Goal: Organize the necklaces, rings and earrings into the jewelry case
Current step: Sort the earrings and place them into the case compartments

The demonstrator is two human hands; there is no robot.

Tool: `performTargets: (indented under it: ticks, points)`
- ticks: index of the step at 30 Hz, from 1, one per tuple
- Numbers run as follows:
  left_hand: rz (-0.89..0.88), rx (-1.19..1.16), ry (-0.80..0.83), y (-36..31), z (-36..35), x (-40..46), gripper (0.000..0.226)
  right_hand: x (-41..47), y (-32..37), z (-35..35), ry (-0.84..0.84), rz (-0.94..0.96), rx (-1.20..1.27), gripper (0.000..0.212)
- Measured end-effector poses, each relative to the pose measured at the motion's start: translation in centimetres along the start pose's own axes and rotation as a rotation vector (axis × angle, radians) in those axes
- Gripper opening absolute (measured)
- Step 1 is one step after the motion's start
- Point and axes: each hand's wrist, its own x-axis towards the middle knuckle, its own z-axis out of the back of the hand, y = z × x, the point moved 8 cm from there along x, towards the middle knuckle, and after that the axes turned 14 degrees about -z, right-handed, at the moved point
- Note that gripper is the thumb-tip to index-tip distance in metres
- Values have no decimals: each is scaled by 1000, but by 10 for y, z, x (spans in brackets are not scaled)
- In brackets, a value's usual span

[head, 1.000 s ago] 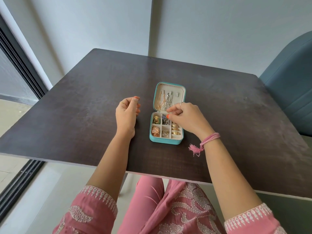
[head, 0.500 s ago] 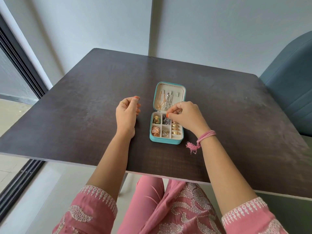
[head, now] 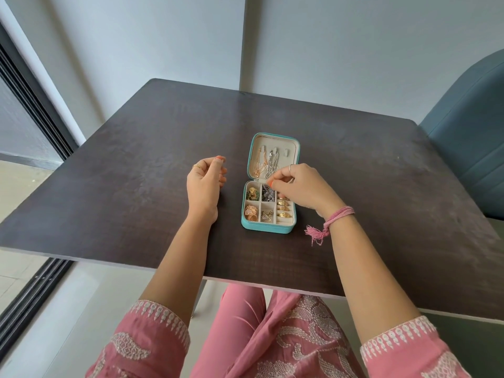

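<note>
A small teal jewelry case (head: 266, 228) lies open in the middle of the dark table (head: 136, 173). In its lid hang a gold necklace (head: 259, 165) and a silver necklace (head: 271, 161). Gold rings (head: 283, 210) fill the tray's right column, and earrings (head: 251, 213) sit in the left and middle compartments. My right hand (head: 304, 186) hovers over the tray's top right corner. Its thumb and forefinger pinch at the lower end of the silver necklace. It hides the topmost ring slot. My left hand (head: 204, 186) rests on the table left of the case, loosely curled and holding nothing.
A blue upholstered chair (head: 469, 137) stands against the table's right side. A grey wall runs behind the table, and a dark window frame (head: 35, 110) is at the left. The table's near edge lies over my lap.
My right hand has shifted slightly up and away from me, from the tray toward the lid's lower edge. The left hand and the case stay as they were.
</note>
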Motion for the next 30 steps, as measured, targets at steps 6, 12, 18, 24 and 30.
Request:
performTargets:
  ticks: [6,12,18,24,30]
  points:
    - [-6,3,11,0,-1,0,21,-1,-3,1,-11,-21,42,15]
    - [13,-67,41,-5,-6,-2,18,-1,-38,27,-241,-101,667,17]
    - [140,-258,142,-4,-38,-17,44,13,-68,-1,-89,-288,1390,43]
    - [187,-332,122,-2,-57,-31,51,9,-47,-20,58,-241,1356,57]
    - [199,-402,72,2,-69,-41,49,6,-54,-14,52,-227,1355,54]
